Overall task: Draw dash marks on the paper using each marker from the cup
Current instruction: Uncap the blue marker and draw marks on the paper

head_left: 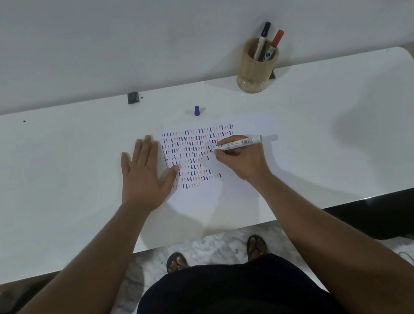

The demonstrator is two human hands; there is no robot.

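Blue dashes under way: right hand [238,158] pinches blue marker [237,143], tip on paper [232,188] mid-table. Left hand [146,174] flat, fingers spread, pinning the sheet's left edge. Cup [254,70] at table's [72,205] far edge holds black and red. Likely next: cap [196,111], swap.

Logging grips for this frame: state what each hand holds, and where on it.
Right hand grips the uncapped marker near its tip end. Left hand holds nothing, lying flat on the paper.

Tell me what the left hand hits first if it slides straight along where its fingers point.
Probably nothing on the table: the left hand points away and slightly right, passing left of the blue cap toward the wall, though depth is uncertain.
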